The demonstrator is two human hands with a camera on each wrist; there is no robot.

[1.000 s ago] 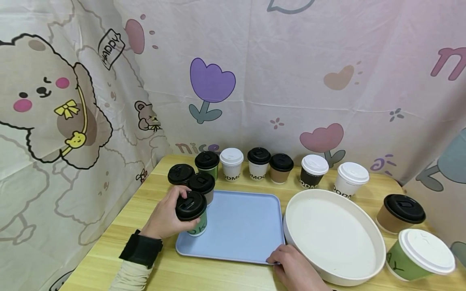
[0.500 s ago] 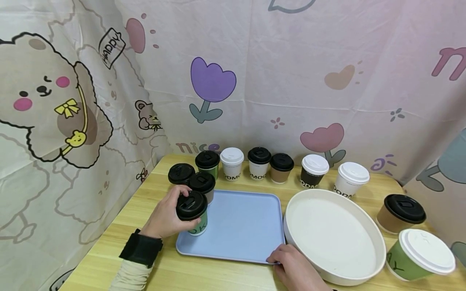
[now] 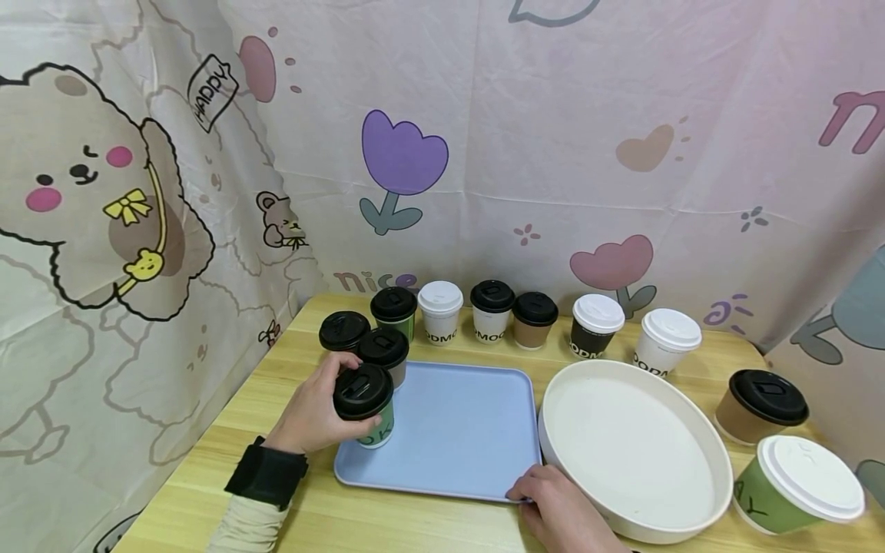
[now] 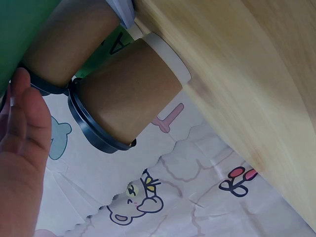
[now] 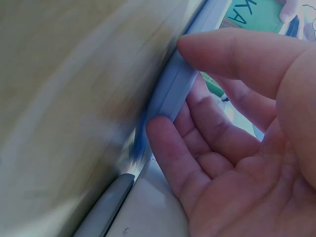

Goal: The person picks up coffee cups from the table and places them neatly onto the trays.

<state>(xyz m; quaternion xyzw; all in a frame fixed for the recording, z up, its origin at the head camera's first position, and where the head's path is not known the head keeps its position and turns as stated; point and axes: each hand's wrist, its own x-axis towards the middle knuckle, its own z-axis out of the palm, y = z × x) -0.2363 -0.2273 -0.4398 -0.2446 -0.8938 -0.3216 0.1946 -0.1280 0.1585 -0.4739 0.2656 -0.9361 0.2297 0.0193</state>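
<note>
Left Hand Around a Green Cup, Right Hand at the Tray's Corner

The left hand point(image 3: 319, 411) came in from the left edge of the tabletop point(image 3: 387, 526), its wrist in a black band point(image 3: 268, 473) and its palm turned toward the green cup point(image 3: 365, 395). Its fingers were curved around this cup, just under the black lid, with the thumb on the near side. The cup stood upright at the left end of the blue tray point(image 3: 459, 430), close to the tray's near left corner.

The right hand point(image 3: 561, 508) lay low, by the near edge of the tabletop. Its thumb and fingers were bent and pinched the tray's rim at the near right corner.

Behind the green cup, near the tray's far left corner, stood a brown cup point(image 3: 384, 352), and just beside it another brown one point(image 4: 133, 89). Six lidded cups point(image 3: 440, 311) made a row along the far edge of the tabletop. Toward the right edge there was a round white dish point(image 3: 636, 445), just beside the tray.
</note>
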